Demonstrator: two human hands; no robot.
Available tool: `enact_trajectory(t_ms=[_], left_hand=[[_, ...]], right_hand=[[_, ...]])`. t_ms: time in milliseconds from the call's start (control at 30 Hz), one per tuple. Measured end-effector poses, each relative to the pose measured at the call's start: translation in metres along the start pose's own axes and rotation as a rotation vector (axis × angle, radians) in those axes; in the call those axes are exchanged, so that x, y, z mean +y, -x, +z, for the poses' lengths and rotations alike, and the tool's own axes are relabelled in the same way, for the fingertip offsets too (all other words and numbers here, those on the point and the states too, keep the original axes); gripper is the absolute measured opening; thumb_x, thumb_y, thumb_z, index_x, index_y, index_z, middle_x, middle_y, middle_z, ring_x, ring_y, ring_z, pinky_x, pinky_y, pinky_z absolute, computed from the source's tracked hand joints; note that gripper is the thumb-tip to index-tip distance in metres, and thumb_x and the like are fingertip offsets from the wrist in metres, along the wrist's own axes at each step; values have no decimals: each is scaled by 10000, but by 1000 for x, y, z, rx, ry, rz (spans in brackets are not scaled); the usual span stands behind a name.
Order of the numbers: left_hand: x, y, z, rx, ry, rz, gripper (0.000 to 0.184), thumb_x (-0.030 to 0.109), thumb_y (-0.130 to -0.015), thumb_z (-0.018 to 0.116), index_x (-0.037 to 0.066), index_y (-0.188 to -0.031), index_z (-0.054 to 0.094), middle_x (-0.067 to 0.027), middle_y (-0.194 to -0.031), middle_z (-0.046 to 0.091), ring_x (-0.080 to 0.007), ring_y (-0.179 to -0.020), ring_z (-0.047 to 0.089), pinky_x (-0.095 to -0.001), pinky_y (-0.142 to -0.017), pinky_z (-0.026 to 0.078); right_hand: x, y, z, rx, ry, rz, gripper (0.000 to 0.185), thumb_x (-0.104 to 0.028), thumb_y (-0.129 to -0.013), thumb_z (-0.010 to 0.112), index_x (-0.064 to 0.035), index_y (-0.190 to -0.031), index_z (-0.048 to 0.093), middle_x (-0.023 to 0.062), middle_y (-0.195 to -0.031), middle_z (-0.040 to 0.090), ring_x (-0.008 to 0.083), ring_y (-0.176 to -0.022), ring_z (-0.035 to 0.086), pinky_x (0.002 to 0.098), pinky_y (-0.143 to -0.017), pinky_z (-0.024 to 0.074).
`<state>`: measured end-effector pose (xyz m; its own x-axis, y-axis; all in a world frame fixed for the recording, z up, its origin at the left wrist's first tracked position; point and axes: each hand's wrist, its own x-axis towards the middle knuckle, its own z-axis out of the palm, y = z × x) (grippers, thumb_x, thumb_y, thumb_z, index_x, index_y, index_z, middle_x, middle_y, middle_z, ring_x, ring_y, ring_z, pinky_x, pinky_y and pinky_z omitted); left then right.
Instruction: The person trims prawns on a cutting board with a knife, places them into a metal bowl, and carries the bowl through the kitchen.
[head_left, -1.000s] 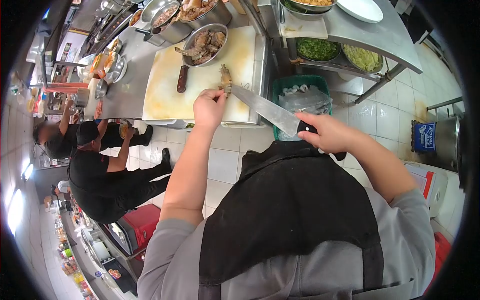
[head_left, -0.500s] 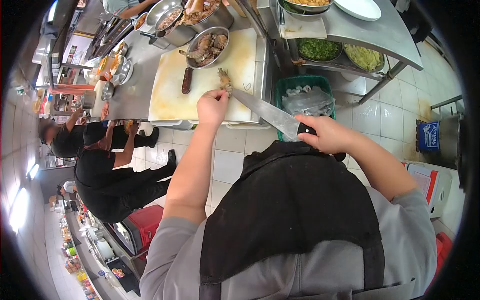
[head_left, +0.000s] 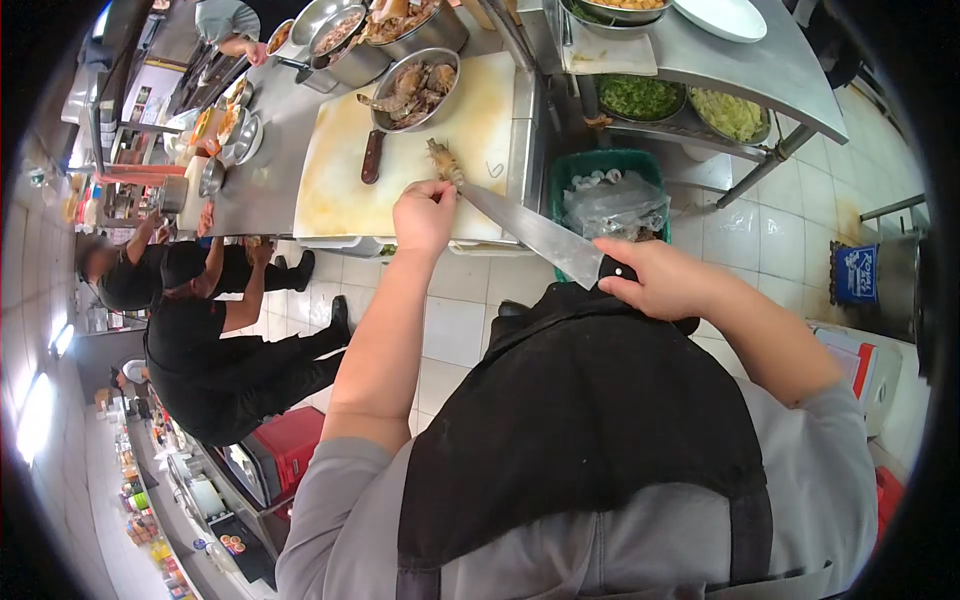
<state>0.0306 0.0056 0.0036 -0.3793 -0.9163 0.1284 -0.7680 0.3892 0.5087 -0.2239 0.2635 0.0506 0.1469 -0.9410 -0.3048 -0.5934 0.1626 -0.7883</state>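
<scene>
My left hand [head_left: 424,216] is closed, its fingertips pinching the near end of a shrimp [head_left: 444,160] on the white cutting board [head_left: 335,165]. In my right hand [head_left: 660,278] is the black handle of a large chef's knife [head_left: 535,230]. The blade points up and left, its tip at the shrimp close to my left fingertips; whether it cuts in cannot be seen. Behind the shrimp, a metal bowl [head_left: 452,99] holds more shrimp [head_left: 408,93]. A brown wooden handle [head_left: 372,158] lies on the board, left of the shrimp. A thin curved scrap [head_left: 495,170] rests on the right.
Right of the board stands a green bin [head_left: 566,170] with plastic bags in it. Trays of chopped greens [head_left: 640,98] sit under a steel table [head_left: 780,65]. Metal pots [head_left: 360,70] stand behind the bowl. Co-workers in black [head_left: 190,330] are on the left.
The shrimp's far end has swung slightly left. My right hand and the knife have shifted a little, with the tip still beside the shrimp. My left hand keeps its pinch.
</scene>
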Motion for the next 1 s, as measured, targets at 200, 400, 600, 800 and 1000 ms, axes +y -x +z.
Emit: enact_trajectory(t_ms=[200, 400, 600, 800, 1000], left_hand=[[-1, -4, -20, -173, 28, -94, 250, 220, -879, 764, 6, -1008, 771, -110, -862, 755, -169, -744, 690, -303, -730, 549], [-4, 1, -9, -83, 56, -63, 199, 202, -868, 746, 19, -945, 770, -134, -895, 742, -226, -784, 708, -339, -757, 557], [-2, 1, -8, -85, 20, -45, 231, 199, -889, 745, -5, -996, 762, -114, -872, 748, -168, -759, 686, -309, -740, 547], [-6, 0, -7, -100, 20, -55, 229, 201, -892, 741, 0, -1000, 765, -107, -879, 751, -171, -767, 688, -308, -743, 546], [-2, 0, -11, -81, 35, -38, 239, 223, -887, 741, 2, -974, 770, -107, -855, 757, -162, -752, 696, -304, -723, 547]], right_hand=[[-7, -8, -14, -36, -62, 114, 550, -304, -982, 639, -49, -1447, 497, 259, -1203, 676, 408, -1093, 664, 440, -943, 520], [9, -23, 4, 51, -51, 7, 543, -289, -980, 644, -50, -1445, 495, 244, -1177, 689, 383, -1010, 691, 433, -892, 534], [-2, -8, -14, -39, -29, 37, 563, -289, -988, 630, -51, -1471, 464, 237, -1130, 707, 349, -772, 719, 431, -806, 554], [2, -23, -7, -49, -81, 27, 576, -286, -992, 633, -47, -1483, 449, 195, -985, 700, 277, -660, 679, 391, -694, 549], [-21, -7, -29, -222, -227, 316, 570, -312, -985, 642, -34, -1456, 483, 262, -1224, 666, 384, -1147, 644, 419, -976, 501]])
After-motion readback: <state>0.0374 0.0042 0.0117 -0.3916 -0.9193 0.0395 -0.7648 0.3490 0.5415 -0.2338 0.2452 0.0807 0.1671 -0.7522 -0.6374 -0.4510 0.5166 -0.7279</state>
